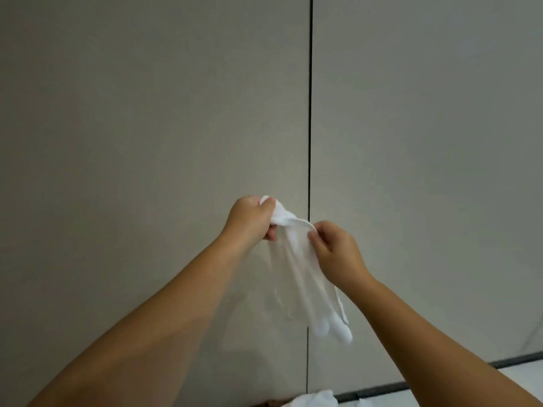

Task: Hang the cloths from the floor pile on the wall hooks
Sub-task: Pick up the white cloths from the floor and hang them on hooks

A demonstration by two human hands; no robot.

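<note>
A thin white cloth (299,274) hangs in front of the grey wall, gripped by both hands along its top edge. My left hand (249,220) is closed on the bunched upper corner. My right hand (338,254) pinches the edge a little lower and to the right. The cloth's lower end dangles with rounded, thicker tips (332,329). At the bottom edge of the view, part of the white floor pile (317,400) shows. No wall hook is in view.
The grey wall panels (147,113) fill the view, split by a dark vertical seam (310,113). A dark baseboard (440,374) runs along the bottom right, above a strip of pale floor (523,374).
</note>
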